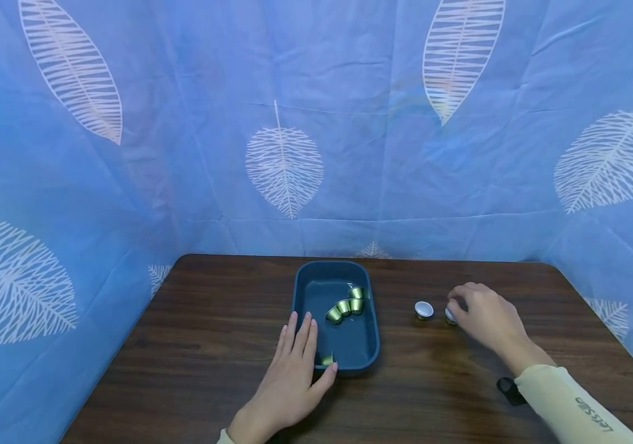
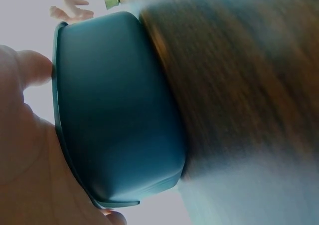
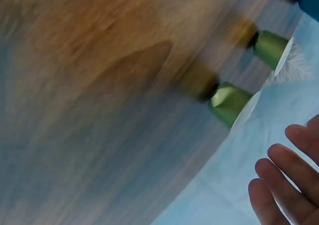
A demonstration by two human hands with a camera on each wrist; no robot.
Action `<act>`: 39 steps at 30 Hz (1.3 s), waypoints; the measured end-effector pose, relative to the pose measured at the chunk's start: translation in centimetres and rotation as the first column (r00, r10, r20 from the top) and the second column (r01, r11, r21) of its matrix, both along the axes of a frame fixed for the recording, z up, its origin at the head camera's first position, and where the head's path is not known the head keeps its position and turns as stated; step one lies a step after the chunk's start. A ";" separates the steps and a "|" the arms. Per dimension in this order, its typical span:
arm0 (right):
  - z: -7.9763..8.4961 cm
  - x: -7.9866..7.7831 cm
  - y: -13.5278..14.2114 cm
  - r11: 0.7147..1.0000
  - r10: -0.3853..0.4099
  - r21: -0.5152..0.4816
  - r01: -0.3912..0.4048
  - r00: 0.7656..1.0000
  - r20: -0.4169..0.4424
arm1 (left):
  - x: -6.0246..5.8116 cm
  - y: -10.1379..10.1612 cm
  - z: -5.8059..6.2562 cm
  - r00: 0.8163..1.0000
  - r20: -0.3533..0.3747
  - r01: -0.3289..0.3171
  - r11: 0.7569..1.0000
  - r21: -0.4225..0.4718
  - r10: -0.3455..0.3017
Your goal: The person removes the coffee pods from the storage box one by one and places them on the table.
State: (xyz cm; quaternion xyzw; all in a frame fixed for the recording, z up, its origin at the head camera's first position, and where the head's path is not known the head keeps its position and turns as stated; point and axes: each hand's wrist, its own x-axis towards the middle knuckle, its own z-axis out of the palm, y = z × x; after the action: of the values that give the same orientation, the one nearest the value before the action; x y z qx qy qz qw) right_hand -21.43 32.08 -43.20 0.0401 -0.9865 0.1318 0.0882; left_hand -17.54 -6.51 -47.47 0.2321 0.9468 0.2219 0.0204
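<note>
In the head view, the left hand (image 1: 289,382) lies with straight fingers along the left and near rim of a dark blue rectangular tray (image 1: 344,345), below centre. Shiny green cup-shaped capsules (image 1: 343,307) lie inside. Right of centre, the right hand (image 1: 491,317) hovers at one of two pale-lidded green capsules (image 1: 424,310).

The left wrist view shows thumb and palm touching the rim at left.

In the right wrist view, both lidded capsules stand upper right; the right hand's loosely extended fingers (image 3: 286,172), lower right, are apart from them, gripping nothing.
</note>
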 end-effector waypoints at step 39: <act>1.1 -2.9 -19.2 0.756 0.509 0.389 -0.526 0.847 0.156 | -0.2 0.0 -0.2 1.000 -0.007 0.012 1.000 0.000 -0.012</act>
State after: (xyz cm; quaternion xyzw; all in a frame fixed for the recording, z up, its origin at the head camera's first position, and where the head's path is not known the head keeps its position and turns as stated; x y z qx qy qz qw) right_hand -24.33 12.86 -42.13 0.3262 -0.9431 -0.0623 0.0177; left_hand -17.73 -6.50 -47.62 0.2387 0.9454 0.2211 0.0182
